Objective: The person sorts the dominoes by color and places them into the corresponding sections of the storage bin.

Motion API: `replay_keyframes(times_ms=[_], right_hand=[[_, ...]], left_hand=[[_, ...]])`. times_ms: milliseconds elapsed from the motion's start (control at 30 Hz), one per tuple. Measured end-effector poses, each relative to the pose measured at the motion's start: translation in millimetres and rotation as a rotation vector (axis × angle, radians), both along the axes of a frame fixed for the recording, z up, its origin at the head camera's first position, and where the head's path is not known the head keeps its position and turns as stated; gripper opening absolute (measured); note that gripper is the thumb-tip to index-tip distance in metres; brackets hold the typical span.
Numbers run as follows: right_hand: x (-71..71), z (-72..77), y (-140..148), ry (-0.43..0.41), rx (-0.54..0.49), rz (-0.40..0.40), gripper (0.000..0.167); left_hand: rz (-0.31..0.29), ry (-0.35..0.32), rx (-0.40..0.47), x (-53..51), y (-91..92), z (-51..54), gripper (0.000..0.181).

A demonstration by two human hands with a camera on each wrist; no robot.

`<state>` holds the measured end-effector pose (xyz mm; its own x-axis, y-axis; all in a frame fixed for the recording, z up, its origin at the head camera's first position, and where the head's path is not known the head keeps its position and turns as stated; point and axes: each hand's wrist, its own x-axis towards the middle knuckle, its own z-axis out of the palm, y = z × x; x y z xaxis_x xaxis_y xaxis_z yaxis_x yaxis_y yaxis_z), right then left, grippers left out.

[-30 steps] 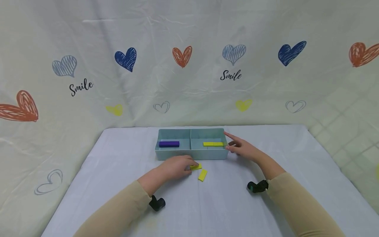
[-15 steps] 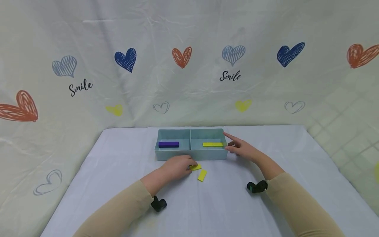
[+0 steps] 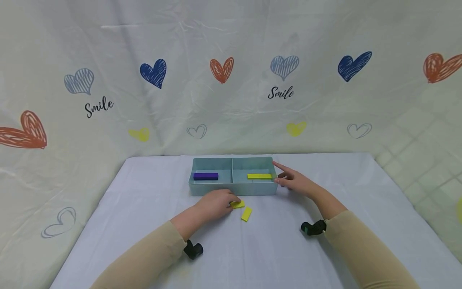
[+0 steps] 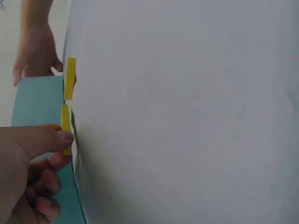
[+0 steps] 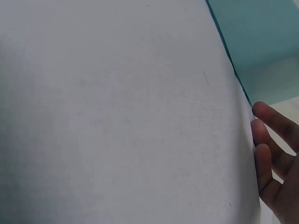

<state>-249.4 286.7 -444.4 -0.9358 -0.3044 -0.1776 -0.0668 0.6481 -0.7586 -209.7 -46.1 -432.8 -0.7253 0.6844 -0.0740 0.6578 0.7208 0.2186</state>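
Note:
In the head view my left hand (image 3: 215,204) is just in front of a pale teal two-compartment box (image 3: 252,189). Its thumb and a finger pinch a small flat yellow tile (image 3: 238,204) at the table surface; the left wrist view shows the thumb across this tile (image 4: 66,116). A second yellow tile (image 3: 247,214) lies loose nearby. At the box's right end, my right hand (image 3: 296,182) touches the side with its index finger stretched toward the back corner and its thumb near the front one. The right wrist view shows those fingers (image 5: 268,161) beside the box.
Inside the box, a dark purple bar (image 3: 205,176) lies in the left compartment. Yellow pieces (image 3: 259,176) form a row in the right compartment, close to its right wall. A white cloth (image 3: 274,249) covers the table, and a heart-printed sheet (image 3: 245,108) hangs behind.
The yellow tile at my left fingertips has shifted very slightly left. My right hand keeps its place at the box's end, and the box stands where it was.

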Motion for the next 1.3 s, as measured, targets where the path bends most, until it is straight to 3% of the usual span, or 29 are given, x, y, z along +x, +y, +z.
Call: replay_keyframes(times_ms=[267, 400, 800, 1100, 1300], right_hand=[[-0.6, -0.3, -0.6, -0.001, 0.002, 0.005, 0.074], [0.2, 1.5, -2.0, 0.0, 0.004, 0.002, 0.073], [1.0, 0.4, -1.7, -0.008, 0.005, -0.004, 0.072], [1.2, 0.0, -1.5, -0.012, 0.005, -0.006, 0.074], [0.6, -0.7, -0.8, -0.023, -0.001, -0.007, 0.074]], left_hand=[[-0.012, 0.023, 0.096, -1.7, -9.4, 1.9, 0.032], [0.023, -0.006, 0.113, -2.3, -11.9, 9.2, 0.034], [0.065, 0.016, 0.206, -4.0, -8.4, 39.1, 0.038], [0.08, -0.007, 0.223, -20.7, 5.3, 49.8, 0.038], [0.059, -0.034, 0.208, -38.9, 25.8, 53.8, 0.037]])
